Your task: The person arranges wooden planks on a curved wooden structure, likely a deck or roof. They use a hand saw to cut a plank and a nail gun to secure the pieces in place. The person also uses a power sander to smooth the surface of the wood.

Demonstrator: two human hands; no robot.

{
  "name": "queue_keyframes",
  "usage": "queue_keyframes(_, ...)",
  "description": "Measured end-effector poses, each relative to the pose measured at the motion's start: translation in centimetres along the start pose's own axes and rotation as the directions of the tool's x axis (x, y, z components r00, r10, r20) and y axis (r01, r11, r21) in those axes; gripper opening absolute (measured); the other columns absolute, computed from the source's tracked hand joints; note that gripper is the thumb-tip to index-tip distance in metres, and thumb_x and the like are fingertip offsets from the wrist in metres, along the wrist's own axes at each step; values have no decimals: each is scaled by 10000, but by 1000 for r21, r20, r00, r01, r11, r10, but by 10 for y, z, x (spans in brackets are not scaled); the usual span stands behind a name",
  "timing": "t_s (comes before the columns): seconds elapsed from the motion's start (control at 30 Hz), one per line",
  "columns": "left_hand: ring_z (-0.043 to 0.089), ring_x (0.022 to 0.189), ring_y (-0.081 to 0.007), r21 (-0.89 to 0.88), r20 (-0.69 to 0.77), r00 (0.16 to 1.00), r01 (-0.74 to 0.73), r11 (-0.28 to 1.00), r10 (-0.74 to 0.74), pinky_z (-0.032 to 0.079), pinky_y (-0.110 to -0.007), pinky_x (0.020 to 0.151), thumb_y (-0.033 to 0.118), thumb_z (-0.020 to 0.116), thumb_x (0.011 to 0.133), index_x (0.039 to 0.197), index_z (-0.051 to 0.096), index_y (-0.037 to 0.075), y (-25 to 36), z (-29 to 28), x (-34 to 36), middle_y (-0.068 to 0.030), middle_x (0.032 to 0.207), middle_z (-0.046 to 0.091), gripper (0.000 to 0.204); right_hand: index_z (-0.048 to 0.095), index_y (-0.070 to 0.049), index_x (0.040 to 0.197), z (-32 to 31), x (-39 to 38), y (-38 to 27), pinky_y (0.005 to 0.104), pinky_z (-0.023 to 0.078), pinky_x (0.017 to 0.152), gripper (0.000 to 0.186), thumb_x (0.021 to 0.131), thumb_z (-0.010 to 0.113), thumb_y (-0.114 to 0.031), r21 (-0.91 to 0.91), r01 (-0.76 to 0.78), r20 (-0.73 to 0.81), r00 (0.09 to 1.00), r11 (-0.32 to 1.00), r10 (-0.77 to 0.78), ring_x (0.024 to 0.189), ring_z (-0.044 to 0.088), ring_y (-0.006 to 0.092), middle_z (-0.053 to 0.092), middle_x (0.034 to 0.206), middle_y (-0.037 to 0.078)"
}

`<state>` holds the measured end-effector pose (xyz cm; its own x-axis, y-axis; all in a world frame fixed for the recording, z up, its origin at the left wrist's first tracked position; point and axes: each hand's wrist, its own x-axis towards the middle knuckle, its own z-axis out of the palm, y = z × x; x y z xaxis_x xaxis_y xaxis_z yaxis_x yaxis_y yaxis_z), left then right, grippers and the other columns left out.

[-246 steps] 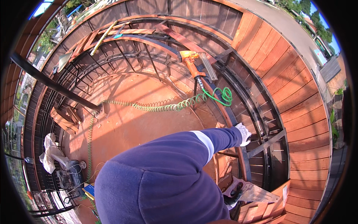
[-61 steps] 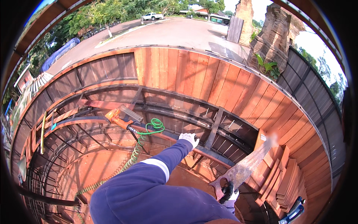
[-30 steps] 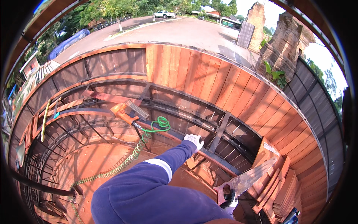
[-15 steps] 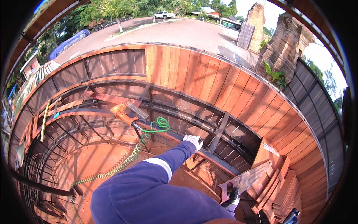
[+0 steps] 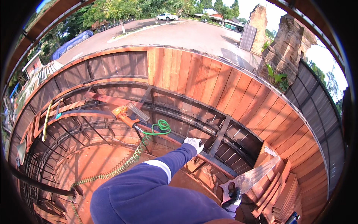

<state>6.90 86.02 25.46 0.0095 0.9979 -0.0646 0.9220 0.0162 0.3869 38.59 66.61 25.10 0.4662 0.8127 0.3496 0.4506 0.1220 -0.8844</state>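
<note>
My left hand (image 5: pixel 193 145), in a white glove with dark fingertips, is closed at the curved rail (image 5: pixel 175 137), its fingers curled and partly hidden. The blue sleeve of that arm, with a white band, stretches across the middle. Low at the right, my right hand (image 5: pixel 232 198), in a white and black glove, is closed around the reddish handle of a hand saw (image 5: pixel 250 180). The saw's blade points up and right, in front of wooden boards. An orange nail gun (image 5: pixel 126 115) lies on the rail to the left of my left hand, with a green coiled air hose (image 5: pixel 138 151) attached.
Stacked wooden boards (image 5: pixel 285 194) lie at the lower right. A curved wall of upright planks (image 5: pixel 209 78) rises beyond the rail, with a dark metal frame (image 5: pixel 220 136) at its foot. Far below lies a reddish floor (image 5: pixel 100 158). A yellow strip (image 5: pixel 47 119) leans at the left.
The saw's tip has swung slightly up and to the right. My left hand stays at the rail, and the whole view has shifted a little.
</note>
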Motion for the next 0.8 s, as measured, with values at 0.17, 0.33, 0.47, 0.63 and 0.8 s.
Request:
queue_keyframes(0.17, 658, 1053, -304, -3, -21, 1000, -21, 1000, 21, 443, -448, 975, 439, 517, 926, 1117, 670, 92, -1, 3, 1, -144, 1082, 713, 425, 662, -48, 840, 2, 12, 57, 323, 442, 571, 353, 917, 658, -393, 316, -509, 128, 859, 801, 495, 570, 522, 153, 554, 627, 21)
queue_keyframes(0.33, 666, 1027, -311, -1, -64, 997, -34, 999, 33, 459, -454, 946, 428, 531, 920, 1093, 679, 88, -1, 5, 0, -141, 1050, 722, 410, 686, -16, 913, 8, 15, 85, 345, 484, 689, 351, 921, 656, -365, 413, -606, 176, 785, 679, 594, 704, 591, 180, 635, 755, 57)
queue_keyframes(0.47, 669, 1020, -309, -10, -57, 998, -35, 999, 35, 464, -457, 939, 422, 539, 918, 1075, 685, 88, 0, 4, 1, -138, 1046, 724, 397, 672, 7, 1110, 17, 15, 95, 347, 516, 762, 407, 921, 660, -353, 609, -551, 195, 801, 571, 566, 827, 617, 193, 658, 933, 83)
queue_keyframes(0.63, 667, 1029, -312, -5, -39, 999, -34, 999, 34, 460, -456, 958, 429, 526, 924, 1083, 682, 96, -1, 3, 0, -145, 1069, 717, 402, 662, -8, 1113, 20, 16, 93, 334, 521, 734, 413, 933, 657, -380, 647, -567, 254, 790, 509, 558, 778, 598, 192, 624, 842, 65)
queue_keyframes(0.8, 664, 1057, -301, -3, 24, 999, -21, 1000, 21, 453, -448, 971, 452, 518, 931, 1110, 677, 109, 1, -5, 0, -134, 1094, 718, 419, 632, 15, 1197, 20, 7, 121, 357, 540, 790, 414, 932, 656, -302, 594, -569, 259, 804, 568, 535, 883, 620, 216, 650, 1008, 100)
